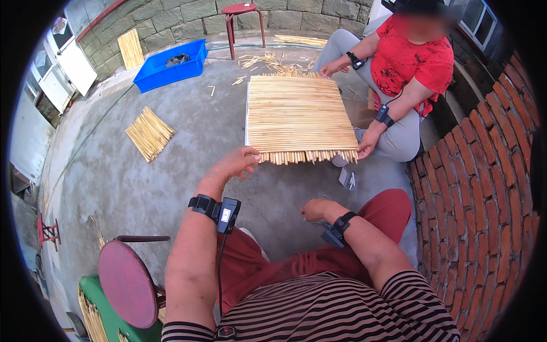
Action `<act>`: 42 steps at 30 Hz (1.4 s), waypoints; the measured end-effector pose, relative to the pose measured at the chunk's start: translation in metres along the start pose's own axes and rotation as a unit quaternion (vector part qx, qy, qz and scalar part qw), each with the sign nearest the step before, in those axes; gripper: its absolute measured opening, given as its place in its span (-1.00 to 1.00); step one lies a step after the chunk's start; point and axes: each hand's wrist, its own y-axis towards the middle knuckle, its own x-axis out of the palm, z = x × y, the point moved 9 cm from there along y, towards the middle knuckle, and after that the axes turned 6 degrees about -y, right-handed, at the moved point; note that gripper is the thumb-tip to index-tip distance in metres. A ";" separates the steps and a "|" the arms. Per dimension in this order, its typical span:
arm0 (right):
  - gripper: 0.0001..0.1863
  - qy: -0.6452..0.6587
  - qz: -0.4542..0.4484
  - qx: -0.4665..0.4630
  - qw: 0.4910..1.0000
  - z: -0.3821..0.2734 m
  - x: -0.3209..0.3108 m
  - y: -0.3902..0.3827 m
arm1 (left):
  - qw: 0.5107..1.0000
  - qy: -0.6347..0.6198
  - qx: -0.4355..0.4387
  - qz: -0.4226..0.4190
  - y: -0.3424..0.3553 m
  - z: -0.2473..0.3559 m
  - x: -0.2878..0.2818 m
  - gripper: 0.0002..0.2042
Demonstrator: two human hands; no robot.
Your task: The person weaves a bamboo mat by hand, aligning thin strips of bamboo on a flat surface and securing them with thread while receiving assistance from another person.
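A square mat of pale sticks (299, 114) is raised in front of me, with uneven stick ends along its near edge. My left hand (239, 162) is at its near left corner, fingers curved and apart, the index fingertip at or touching the edge. My right hand (316, 210) is lower, below the mat and apart from it, fingers curled; whatever they hold, if anything, is hidden. A person (413, 68) in a red top sits at the right, one hand at the mat's far corner and the other at its near right corner. A small grey object (346, 179) lies below the mat.
A stick bundle (149, 134) lies left on the concrete. Behind are a blue tub (145, 77), a red stool (239, 8), scattered offcuts (262, 60) and a leaning panel (130, 48). A round stool (125, 279) and green mat (128, 330) are lower left; a brick wall (473, 216) is right.
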 end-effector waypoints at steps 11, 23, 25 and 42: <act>-0.37 0.532 -0.433 -0.063 0.725 -0.169 0.231 -0.039 | 0.881 -0.370 0.277 0.103 -0.164 0.101 -0.050 -0.58; -0.38 0.565 0.041 0.104 0.818 0.009 0.106 0.168 | 0.912 -0.390 -0.119 -0.045 0.019 0.030 0.045 -0.58; -0.39 0.577 0.065 0.114 0.806 0.020 0.093 0.189 | 0.922 -0.367 -0.068 0.106 0.049 0.032 0.000 -0.65; -0.40 0.573 -0.095 0.008 0.814 -0.123 0.086 0.227 | 0.992 -0.103 0.066 -0.017 0.202 0.108 -0.098 -0.71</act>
